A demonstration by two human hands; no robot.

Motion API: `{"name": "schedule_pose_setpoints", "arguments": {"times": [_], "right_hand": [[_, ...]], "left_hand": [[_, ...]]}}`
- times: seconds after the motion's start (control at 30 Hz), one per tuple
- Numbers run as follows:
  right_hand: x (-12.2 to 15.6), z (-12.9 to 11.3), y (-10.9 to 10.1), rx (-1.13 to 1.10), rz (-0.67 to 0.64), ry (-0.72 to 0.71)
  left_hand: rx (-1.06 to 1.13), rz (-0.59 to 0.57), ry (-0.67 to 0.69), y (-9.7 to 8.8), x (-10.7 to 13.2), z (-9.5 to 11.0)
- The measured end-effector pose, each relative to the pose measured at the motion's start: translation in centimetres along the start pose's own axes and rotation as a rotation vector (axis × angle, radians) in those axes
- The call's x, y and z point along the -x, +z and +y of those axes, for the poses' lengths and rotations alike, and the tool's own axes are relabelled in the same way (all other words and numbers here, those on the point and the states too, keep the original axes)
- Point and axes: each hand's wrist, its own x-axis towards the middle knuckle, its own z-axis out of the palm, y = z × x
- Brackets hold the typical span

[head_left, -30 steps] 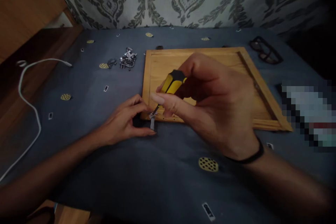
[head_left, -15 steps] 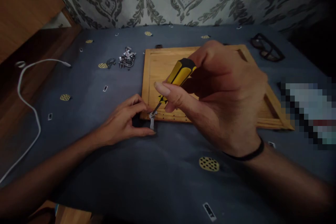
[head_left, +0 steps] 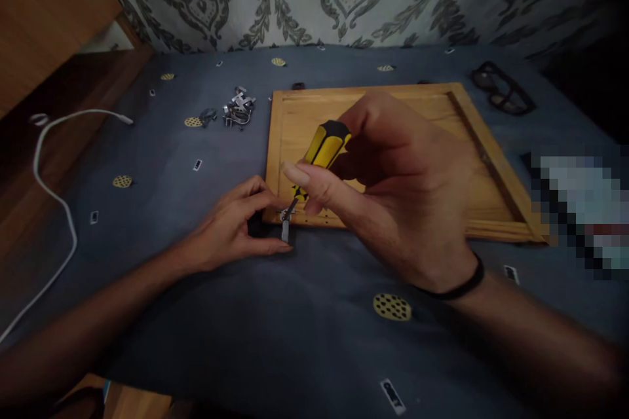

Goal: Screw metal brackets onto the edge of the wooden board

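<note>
A yellow-and-black screwdriver [head_left: 325, 145] is pinched between the thumb and fingers of my right hand [head_left: 403, 196]. Its shaft slants down to the left, and the tip meets a small metal hinge [head_left: 285, 229]. This hinge lies at the near left corner of a framed wooden cabinet door [head_left: 307, 111], its arm jutting past the near edge. My left hand [head_left: 240, 219] steadies the hinge, thumb by the end of the arm and fingers at the door's corner. Small dark holes run along the near rail. My right hand covers part of the door.
A pile of metal hinges and hardware [head_left: 239, 107] lies behind my left hand. A white cable [head_left: 63, 200] curves along the left. Black-framed glasses [head_left: 501, 90] rest at the back right, above a pixelated object [head_left: 584, 209]. Patterned blue cloth [head_left: 206, 327] covers the surface.
My right hand and the screwdriver handle have shifted slightly left and down, with the wrist turned a little. My left hand, the hinge and the door look nearly still.
</note>
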Motion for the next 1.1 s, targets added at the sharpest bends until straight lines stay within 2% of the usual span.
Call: {"name": "schedule_pose_setpoints", "arguments": {"times": [0.3,0.5,0.8,1.0,1.1], "right_hand": [[0.03,-0.15,-0.05,0.044,-0.006,-0.013],[0.05,-0.52,-0.03,-0.006,0.044,-0.006],[0.17,-0.27,-0.05,0.04,0.024,-0.007],[0.14,0.03,-0.05,0.092,0.032,-0.061],[-0.03,-0.2,-0.15,0.114,-0.001,-0.025]], "left_hand": [[0.007,0.014,0.019,0.01,0.07,-0.12],[-0.001,-0.009,-0.016,-0.12,-0.04,0.01],[-0.006,0.01,0.019,-0.02,0.07,-0.09],[-0.004,0.007,-0.006,-0.07,0.01,0.08],[0.003,0.019,0.013,-0.02,-0.02,0.01]]}}
